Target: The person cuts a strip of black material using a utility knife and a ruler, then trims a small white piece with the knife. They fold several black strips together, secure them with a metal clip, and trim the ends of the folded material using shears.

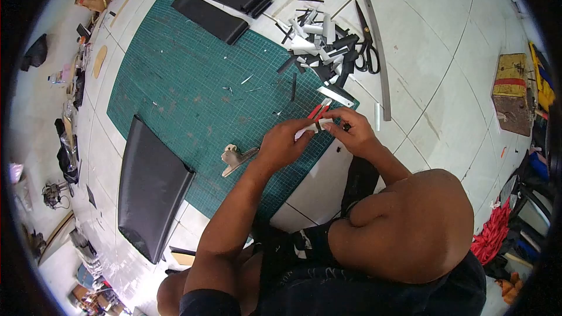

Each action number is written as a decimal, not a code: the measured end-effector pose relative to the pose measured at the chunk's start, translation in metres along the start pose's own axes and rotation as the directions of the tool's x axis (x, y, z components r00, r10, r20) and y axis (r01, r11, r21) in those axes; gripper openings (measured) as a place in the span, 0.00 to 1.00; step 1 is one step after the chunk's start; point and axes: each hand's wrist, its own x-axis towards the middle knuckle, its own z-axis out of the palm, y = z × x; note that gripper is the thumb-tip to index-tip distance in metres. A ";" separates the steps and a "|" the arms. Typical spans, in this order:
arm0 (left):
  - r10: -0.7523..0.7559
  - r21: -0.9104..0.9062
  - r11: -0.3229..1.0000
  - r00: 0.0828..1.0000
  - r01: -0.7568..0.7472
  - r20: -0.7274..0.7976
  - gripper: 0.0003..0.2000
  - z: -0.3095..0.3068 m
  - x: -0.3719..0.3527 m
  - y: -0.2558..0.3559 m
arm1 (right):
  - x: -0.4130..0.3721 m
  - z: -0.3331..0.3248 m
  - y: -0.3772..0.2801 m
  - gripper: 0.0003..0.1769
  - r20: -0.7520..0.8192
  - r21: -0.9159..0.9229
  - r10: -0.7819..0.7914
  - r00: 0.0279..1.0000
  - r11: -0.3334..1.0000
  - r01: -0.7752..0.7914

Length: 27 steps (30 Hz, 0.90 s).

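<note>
A small white strip with a dark band (322, 124) is pinched between the fingers of both my hands, over the right front edge of the green cutting mat (193, 76). My left hand (285, 142) grips its left end, and my right hand (354, 131) closes on its right end. Just beyond the fingers lies a red-handled tool (319, 108), partly hidden by them. A metal bulldog clip (234, 158) rests on the mat left of my left hand. Near the mat's right corner is a white-and-black flat piece (336, 96).
Black and white scraps (322, 47) are heaped at the mat's far right, beside black scissors (366, 41) and a long metal ruler (376, 47). Folded black strips (216, 9) lie at the far edge; a large black panel (152, 190) lies left. A worn box (510, 93) stands right.
</note>
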 end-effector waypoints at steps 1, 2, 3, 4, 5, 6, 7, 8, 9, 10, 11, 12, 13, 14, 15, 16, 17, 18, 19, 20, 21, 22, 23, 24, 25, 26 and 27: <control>0.004 -0.005 1.000 1.000 -0.004 -0.003 0.14 0.000 0.000 0.000 | 0.000 0.000 0.000 0.14 -0.001 0.008 0.005 1.000 1.000 -0.005; -0.001 -0.009 1.000 1.000 0.001 0.002 0.14 0.000 -0.001 0.001 | 0.000 0.001 0.001 0.14 0.004 -0.002 -0.003 1.000 1.000 0.003; -0.005 -0.013 1.000 1.000 0.005 0.007 0.14 -0.001 -0.001 0.002 | 0.000 0.002 0.002 0.14 0.008 -0.014 -0.012 1.000 1.000 0.012; -0.008 -0.017 1.000 1.000 0.008 0.012 0.14 -0.001 0.000 0.004 | 0.000 0.002 0.004 0.14 0.011 -0.026 -0.020 1.000 0.999 0.020; -0.003 -0.010 1.000 1.000 0.003 0.009 0.14 0.000 0.000 0.004 | -0.001 0.002 0.006 0.14 0.032 -0.031 -0.012 0.999 0.999 0.013; 0.001 -0.003 1.000 1.000 -0.001 0.005 0.14 0.001 0.000 0.003 | -0.001 0.001 0.008 0.15 0.054 -0.036 -0.004 0.999 0.999 0.006; 0.005 0.005 1.000 1.000 -0.005 0.001 0.14 0.002 0.000 0.002 | -0.001 0.002 0.009 0.15 0.076 -0.040 0.003 0.997 0.999 0.000; 0.001 -0.014 1.000 1.000 -0.001 0.003 0.14 0.003 0.000 0.001 | -0.001 0.003 0.011 0.16 0.070 -0.011 0.012 0.997 1.000 -0.011; -0.001 -0.033 0.999 1.000 0.001 0.005 0.14 0.003 0.001 -0.001 | -0.001 0.004 0.011 0.16 0.064 0.018 0.021 0.998 1.000 -0.022; -0.004 -0.052 0.999 1.000 0.004 0.007 0.14 0.004 0.001 -0.002 | -0.001 0.005 0.012 0.16 0.058 0.047 0.030 0.998 0.998 -0.033; 0.011 -0.052 0.999 0.999 -0.010 0.030 0.14 0.005 0.001 -0.004 | -0.002 0.006 0.012 0.16 0.065 0.032 0.025 0.998 0.999 -0.027; 0.026 -0.052 0.998 0.998 -0.023 0.053 0.15 0.004 0.001 -0.006 | -0.002 0.006 0.011 0.16 0.073 0.017 0.018 0.997 1.000 -0.019; 0.041 -0.050 0.998 0.997 -0.038 0.072 0.15 0.002 0.002 -0.007 | -0.002 0.007 0.009 0.16 0.081 0.002 0.008 0.997 1.000 -0.008; 0.024 -0.076 0.997 0.996 -0.017 0.090 0.16 0.002 0.003 -0.007 | -0.001 0.006 0.006 0.16 0.091 0.016 0.027 0.995 0.999 -0.029; 0.001 -0.099 0.995 0.995 0.009 0.103 0.17 0.005 0.001 -0.006 | -0.002 0.005 0.004 0.16 0.106 0.032 0.042 0.993 0.998 -0.045; -0.022 -0.116 0.993 0.994 0.035 0.109 0.18 0.006 -0.001 -0.005 | -0.002 0.005 0.002 0.16 0.125 0.050 0.046 0.991 0.997 -0.053; -0.030 -0.144 0.988 0.992 0.048 0.123 0.19 0.003 -0.001 -0.004 | 0.000 0.005 0.003 0.16 0.127 0.029 0.046 0.991 0.998 -0.050; -0.036 -0.171 0.983 0.990 0.059 0.134 0.20 0.002 -0.003 -0.004 | -0.001 0.005 0.004 0.16 0.128 0.008 0.042 0.991 0.999 -0.044; -0.041 -0.198 0.978 0.989 0.068 0.141 0.22 0.001 -0.004 -0.003 | -0.002 0.006 0.006 0.16 0.125 0.001 0.006 0.992 1.000 -0.006; -0.017 -0.216 0.975 0.990 0.047 0.141 0.23 0.001 -0.006 -0.001 | -0.003 0.007 0.007 0.16 0.124 -0.007 -0.031 0.992 0.999 0.032; 0.009 -0.236 0.971 0.990 0.025 0.143 0.25 0.004 -0.008 0.000 | 0.000 0.005 -0.001 0.15 0.169 0.009 0.120 0.978 0.992 -0.123; 0.001 -0.237 0.971 0.993 0.027 0.118 0.25 0.008 -0.010 -0.001 | 0.002 0.002 -0.009 0.15 0.214 0.012 0.269 0.939 0.960 -0.278; -0.003 -0.242 0.970 0.995 0.026 0.095 0.26 0.016 -0.011 -0.003 | 0.004 0.002 -0.007 0.16 0.255 0.038 0.283 0.924 0.952 -0.302; -0.001 -0.251 0.968 0.997 0.020 0.076 0.27 0.018 -0.009 -0.007 | 0.005 0.002 -0.002 0.17 0.293 0.060 0.301 0.908 0.942 -0.331; -0.016 -0.241 0.969 0.989 0.051 0.147 0.28 0.016 -0.009 -0.011 | 0.004 0.005 0.002 0.17 0.330 0.078 0.328 0.885 0.925 -0.372; -0.030 -0.229 0.970 0.975 0.082 0.222 0.29 0.015 -0.008 -0.014 | 0.001 0.011 0.007 0.19 0.287 0.053 0.192 0.939 0.975 -0.216; -0.046 -0.213 0.971 0.954 0.113 0.297 0.30 0.014 -0.008 -0.020 | 0.001 0.018 0.009 0.20 0.246 0.025 0.045 0.968 0.998 -0.053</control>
